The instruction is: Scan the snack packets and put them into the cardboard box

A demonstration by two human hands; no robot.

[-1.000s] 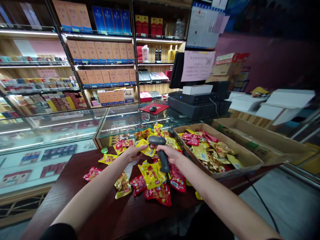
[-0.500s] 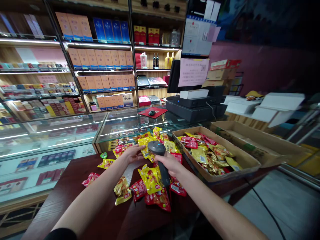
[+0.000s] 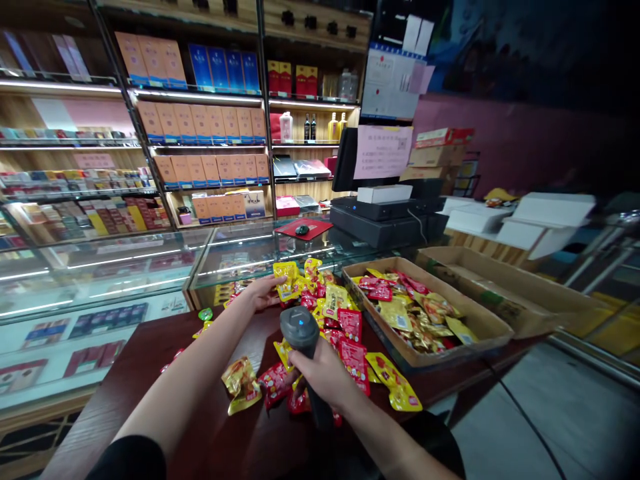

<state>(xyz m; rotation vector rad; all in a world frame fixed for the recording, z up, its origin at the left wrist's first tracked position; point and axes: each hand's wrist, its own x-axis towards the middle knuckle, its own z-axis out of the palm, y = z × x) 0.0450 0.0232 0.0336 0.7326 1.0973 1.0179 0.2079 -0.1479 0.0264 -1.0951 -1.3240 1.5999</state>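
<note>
My right hand (image 3: 327,373) is wrapped round the handle of a dark grey barcode scanner (image 3: 299,327), a small blue light on its head, above the pile. My left hand (image 3: 265,293) reaches to the far left of the pile, thumb and fingers gripping the edge of a yellow snack packet (image 3: 286,279). Red, yellow and gold packets lie heaped on the dark wooden table. Among them are a red packet (image 3: 353,360), a pale yellow one (image 3: 336,301) and a gold one (image 3: 242,385). The scanner and my right hand hide part of the nearer packets.
An open cardboard box (image 3: 430,357) of similar packets stands on the right, with another cardboard tray (image 3: 530,293) beyond it. Behind the pile is a glass display counter (image 3: 240,250) bearing a red mouse pad (image 3: 313,230) and a till (image 3: 380,220). A yellow packet (image 3: 395,381) lies near the table's right edge.
My right hand has brought the scanner nearer and slightly left. My left hand has shifted away from me and closed on a yellow packet. Another yellow packet now shows at the right edge.
</note>
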